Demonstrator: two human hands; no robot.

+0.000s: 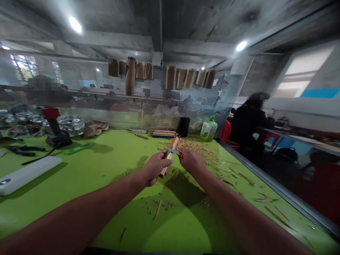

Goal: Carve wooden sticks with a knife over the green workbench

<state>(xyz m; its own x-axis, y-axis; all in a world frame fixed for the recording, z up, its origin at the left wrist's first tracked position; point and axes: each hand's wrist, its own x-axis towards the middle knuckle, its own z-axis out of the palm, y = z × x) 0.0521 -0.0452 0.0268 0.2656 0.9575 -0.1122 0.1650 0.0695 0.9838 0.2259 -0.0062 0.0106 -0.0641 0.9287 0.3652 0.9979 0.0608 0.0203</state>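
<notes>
My left hand [157, 166] is closed round a narrow wooden strip [174, 144], which tilts up and away above the green table [95, 198]. In my right hand [193, 162] is a knife [174, 151] with a red part at its handle. The knife's blade lies across the strip, just beyond my left fingers. Wood shavings [192, 146] are heaped behind and to the right of my hands, with small chips scattered below them.
A green bottle [208, 130], a dark phone-like slab [184, 126] and stacked strips [163, 134] stand along the perforated screen [106, 109]. At left are a red-and-black drill [54, 127], pliers [23, 149], a green cutter [79, 148] and a white block [30, 175]. A person [251, 124] sits at right.
</notes>
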